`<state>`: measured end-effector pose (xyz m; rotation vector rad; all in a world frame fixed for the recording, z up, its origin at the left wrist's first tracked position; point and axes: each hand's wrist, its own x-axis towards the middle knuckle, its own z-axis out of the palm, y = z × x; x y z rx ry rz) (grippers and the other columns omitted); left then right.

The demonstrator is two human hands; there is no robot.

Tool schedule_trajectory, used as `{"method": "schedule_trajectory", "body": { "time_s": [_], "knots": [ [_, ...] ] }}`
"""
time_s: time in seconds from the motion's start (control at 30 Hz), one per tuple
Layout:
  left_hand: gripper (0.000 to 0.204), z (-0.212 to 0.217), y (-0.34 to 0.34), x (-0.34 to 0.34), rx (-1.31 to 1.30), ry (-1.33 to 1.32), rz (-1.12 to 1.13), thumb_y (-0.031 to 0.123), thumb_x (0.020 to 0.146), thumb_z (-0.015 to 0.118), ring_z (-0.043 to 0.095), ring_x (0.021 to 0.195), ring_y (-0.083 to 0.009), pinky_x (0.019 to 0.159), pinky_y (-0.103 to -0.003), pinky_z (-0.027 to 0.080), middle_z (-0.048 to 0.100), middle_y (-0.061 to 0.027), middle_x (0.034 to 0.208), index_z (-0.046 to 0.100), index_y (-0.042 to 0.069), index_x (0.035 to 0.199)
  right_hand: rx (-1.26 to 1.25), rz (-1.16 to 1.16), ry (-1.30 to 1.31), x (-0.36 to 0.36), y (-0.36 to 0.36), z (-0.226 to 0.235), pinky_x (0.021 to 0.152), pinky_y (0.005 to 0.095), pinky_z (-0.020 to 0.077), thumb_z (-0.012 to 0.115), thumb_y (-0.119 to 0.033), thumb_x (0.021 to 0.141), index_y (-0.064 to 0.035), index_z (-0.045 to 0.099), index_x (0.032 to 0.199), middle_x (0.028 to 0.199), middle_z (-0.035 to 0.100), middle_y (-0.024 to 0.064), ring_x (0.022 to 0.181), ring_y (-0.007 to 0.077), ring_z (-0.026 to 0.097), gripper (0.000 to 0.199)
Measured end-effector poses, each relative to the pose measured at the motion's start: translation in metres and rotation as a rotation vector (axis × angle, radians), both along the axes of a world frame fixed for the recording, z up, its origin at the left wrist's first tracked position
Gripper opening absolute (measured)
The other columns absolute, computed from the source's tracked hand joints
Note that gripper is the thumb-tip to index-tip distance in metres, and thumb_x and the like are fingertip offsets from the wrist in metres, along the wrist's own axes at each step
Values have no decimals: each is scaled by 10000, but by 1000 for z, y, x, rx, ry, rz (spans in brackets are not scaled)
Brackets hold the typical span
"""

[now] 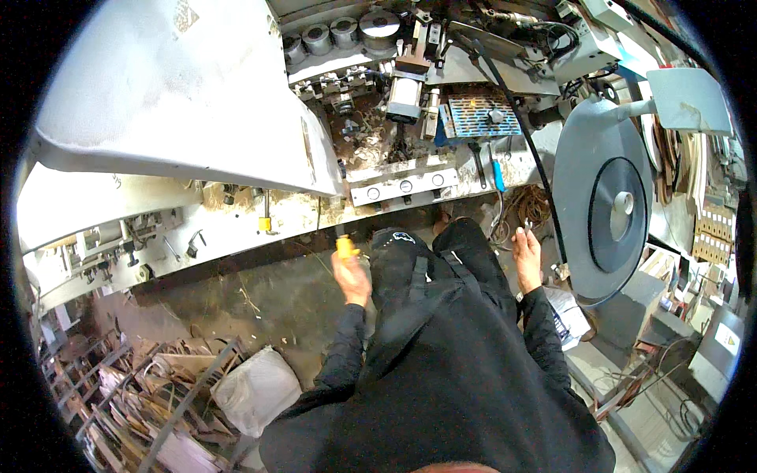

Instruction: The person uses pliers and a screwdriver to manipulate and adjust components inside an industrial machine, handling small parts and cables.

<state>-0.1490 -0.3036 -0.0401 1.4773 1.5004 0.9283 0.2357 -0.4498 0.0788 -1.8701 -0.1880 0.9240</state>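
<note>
My left hand (352, 282) is closed around the yellow handle of a tool (345, 247) that looks like a screwdriver. Its blurred shaft points up toward the edge of the white machine bench (300, 217). Lower down on the right, my right hand (527, 260) is raised beside my knee with thumb and fingertips pinched together. Something small and dark seems to show at those fingertips, too small to name. Another yellow-handled tool (265, 224) lies at the bench edge, left of my left hand. A blue-handled tool (498, 175) and a dark wrench (478, 164) lie on the bench's right part.
A large white cover (181, 94) juts over the bench on the left. Wood dust lies around the machine parts. A grey reel disc (579, 197) and a hanging black cable (536, 150) stand right. A rack of scraps (158, 394) and a white sack (259, 390) are lower left.
</note>
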Motion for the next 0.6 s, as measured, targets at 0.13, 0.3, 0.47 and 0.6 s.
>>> {"method": "schedule_trajectory", "body": {
  "time_s": [0.13,0.3,0.47,0.6],
  "knots": [
    [374,135,121,114,49,383,-192,373,1084,508,629,915,-495,758,-588,493,658,-267,973,618,15,1080,62,137,120,33,42,10,593,209,315,608,-332,1085,-132,600,952,816,519,-93,685,8,414,241],
    [577,163,330,223,240,681,-339,474,1078,436,703,854,-466,749,-566,553,727,-262,891,706,-5,902,106,415,24,81,104,21,615,239,350,604,-333,1089,-93,604,943,808,517,-82,715,37,431,280],
    [504,143,413,270,529,941,-466,433,1048,497,758,898,-379,754,-524,603,764,-196,905,754,15,932,218,300,-6,120,117,32,616,226,373,610,-317,1088,-88,621,985,819,528,-94,702,28,441,252],
    [525,142,417,303,594,1022,-445,510,1014,536,770,787,-315,666,-474,604,775,-130,843,791,74,872,104,277,-39,157,83,26,588,234,317,623,-355,1074,-120,596,913,779,489,-88,663,34,400,286]
  ]
}}
